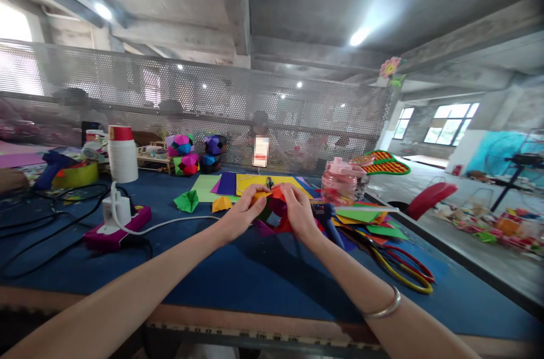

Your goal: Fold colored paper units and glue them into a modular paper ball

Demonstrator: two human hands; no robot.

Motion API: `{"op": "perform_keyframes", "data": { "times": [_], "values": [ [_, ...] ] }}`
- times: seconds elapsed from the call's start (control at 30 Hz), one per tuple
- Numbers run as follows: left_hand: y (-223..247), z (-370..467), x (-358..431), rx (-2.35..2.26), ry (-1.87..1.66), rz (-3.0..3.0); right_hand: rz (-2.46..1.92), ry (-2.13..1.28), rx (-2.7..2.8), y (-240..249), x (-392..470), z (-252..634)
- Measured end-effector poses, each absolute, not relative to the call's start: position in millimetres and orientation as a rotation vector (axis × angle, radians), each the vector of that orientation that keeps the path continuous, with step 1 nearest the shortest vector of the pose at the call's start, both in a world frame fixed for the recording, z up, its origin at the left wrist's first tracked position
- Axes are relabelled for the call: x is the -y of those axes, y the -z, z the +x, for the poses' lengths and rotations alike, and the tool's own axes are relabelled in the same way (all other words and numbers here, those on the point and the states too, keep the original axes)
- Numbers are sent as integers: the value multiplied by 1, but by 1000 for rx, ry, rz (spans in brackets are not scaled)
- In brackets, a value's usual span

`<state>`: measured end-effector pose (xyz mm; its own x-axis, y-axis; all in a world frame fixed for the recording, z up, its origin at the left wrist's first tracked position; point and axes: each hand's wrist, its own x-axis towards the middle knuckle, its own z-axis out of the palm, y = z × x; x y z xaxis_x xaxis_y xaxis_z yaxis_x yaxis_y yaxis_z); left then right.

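Over the middle of the table, both hands grip a folded-paper shape in red, orange, green and purple (284, 225). My left hand (243, 213) is closed on its left side, with thumb and fingers pinching an upper edge. On the opposite side my right hand (301, 214) has its fingers bent over the orange-red top. The shape has a gap in its middle; the fingers hide part of it. Left of my left hand lie a yellow folded paper piece (221, 204) and a green one (187, 201). A blue glue gun (326, 217) rests just right of my right hand.
Scissors (403, 271) and coloured paper sheets (361, 213) lie at right, near a pink jar (339, 180). At left are a purple power strip (117, 229), cables, and stacked paper cups (123, 158). Finished paper balls (182, 154) and a phone (260, 152) stand before a mesh screen (204, 98).
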<state>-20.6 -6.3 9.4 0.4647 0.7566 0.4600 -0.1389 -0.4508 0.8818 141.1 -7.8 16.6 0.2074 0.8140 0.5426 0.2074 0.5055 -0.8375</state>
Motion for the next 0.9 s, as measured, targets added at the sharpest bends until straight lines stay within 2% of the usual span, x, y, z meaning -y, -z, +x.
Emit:
{"op": "perform_keyframes", "data": {
  "times": [0.9],
  "values": [
    [-12,-20,9,-581,-1161,2005,-983,-479,1385,-12,14,137]
  ]
}}
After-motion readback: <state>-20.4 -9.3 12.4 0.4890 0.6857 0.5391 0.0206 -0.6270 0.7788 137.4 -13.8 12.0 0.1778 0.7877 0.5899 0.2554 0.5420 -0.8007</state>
